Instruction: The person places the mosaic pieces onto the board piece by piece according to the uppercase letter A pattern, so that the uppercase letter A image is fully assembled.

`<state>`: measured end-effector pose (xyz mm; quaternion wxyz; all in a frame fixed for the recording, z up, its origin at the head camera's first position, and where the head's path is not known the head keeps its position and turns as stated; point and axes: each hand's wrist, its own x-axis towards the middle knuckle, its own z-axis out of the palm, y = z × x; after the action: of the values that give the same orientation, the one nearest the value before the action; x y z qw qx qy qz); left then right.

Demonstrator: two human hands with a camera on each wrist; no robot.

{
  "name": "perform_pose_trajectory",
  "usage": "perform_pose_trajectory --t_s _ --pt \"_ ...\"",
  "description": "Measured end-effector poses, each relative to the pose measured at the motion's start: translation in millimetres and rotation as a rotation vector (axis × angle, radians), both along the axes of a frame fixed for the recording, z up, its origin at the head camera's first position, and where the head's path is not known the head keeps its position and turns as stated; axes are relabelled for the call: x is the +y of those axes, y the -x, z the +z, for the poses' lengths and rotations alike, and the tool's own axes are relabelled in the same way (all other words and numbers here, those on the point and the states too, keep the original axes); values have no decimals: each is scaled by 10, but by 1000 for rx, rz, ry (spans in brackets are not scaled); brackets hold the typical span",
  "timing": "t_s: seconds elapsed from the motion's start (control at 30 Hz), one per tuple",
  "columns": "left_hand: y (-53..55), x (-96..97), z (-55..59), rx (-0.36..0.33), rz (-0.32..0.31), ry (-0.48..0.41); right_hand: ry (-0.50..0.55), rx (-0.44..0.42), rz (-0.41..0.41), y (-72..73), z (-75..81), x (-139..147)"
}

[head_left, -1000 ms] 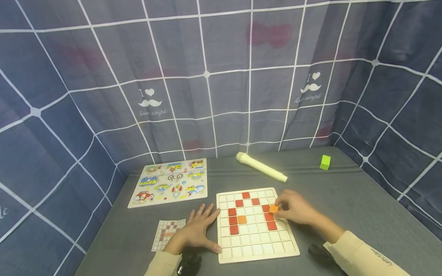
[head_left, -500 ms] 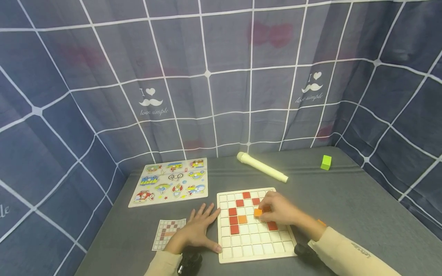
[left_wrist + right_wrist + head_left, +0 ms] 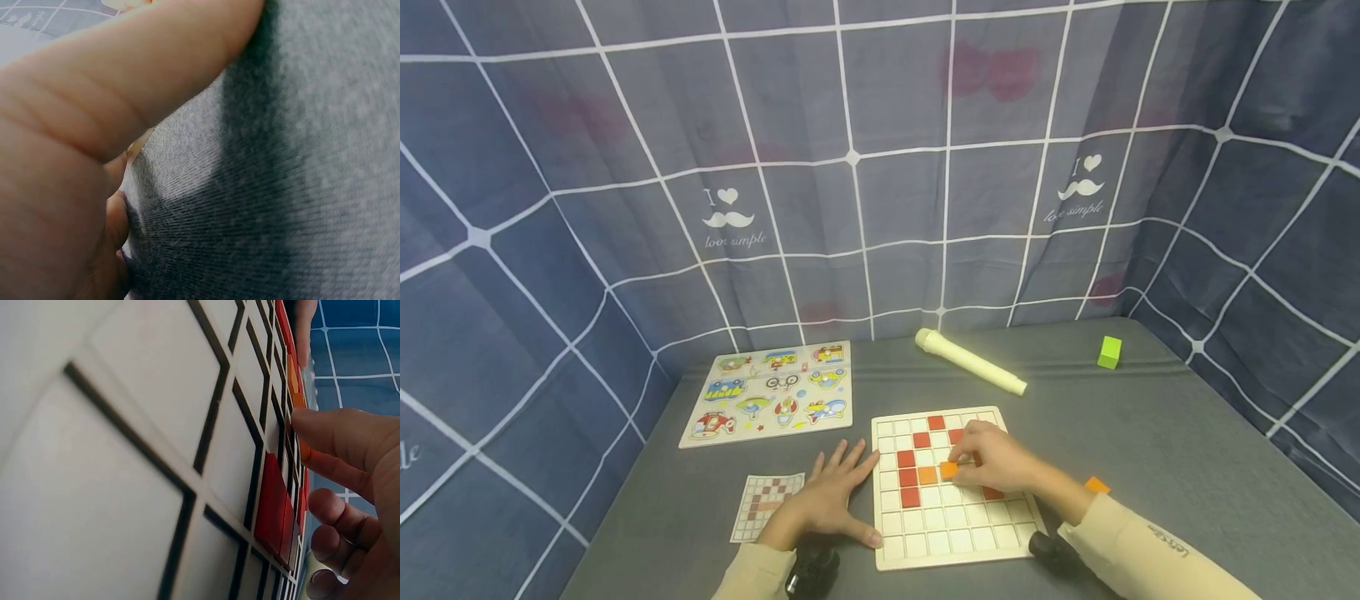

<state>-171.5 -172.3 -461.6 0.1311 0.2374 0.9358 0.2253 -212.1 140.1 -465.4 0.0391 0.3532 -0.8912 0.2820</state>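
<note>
My right hand pinches an orange square tile between thumb and index finger, low over the wooden grid board. This tile is just right of another orange tile lying in the grid. Several red tiles form a stepped arch on the board, some hidden behind the right hand. In the right wrist view, the thumb meets the tile close to the board's surface. My left hand lies spread on the table, fingertips and thumb at the board's left edge.
A small printed pattern card lies partly under the left hand. Behind it is a vehicle picture puzzle. A cream microphone-shaped stick and a green cube lie farther back. Another orange piece is beside the right forearm.
My right hand has carried the orange tile left from the right-hand red column to beside the other orange tile. An orange piece on the table is now uncovered. The left hand stays put.
</note>
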Motion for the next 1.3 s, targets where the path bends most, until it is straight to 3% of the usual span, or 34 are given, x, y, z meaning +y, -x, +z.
perform_pose_trajectory --t_s 0.37,1.3 --pt "17 -1 -11 8 7 4 -12 -70 -22 -34 21 -50" --pt "9 5 -22 3 10 12 -30 -62 -35 -30 -5 -57"
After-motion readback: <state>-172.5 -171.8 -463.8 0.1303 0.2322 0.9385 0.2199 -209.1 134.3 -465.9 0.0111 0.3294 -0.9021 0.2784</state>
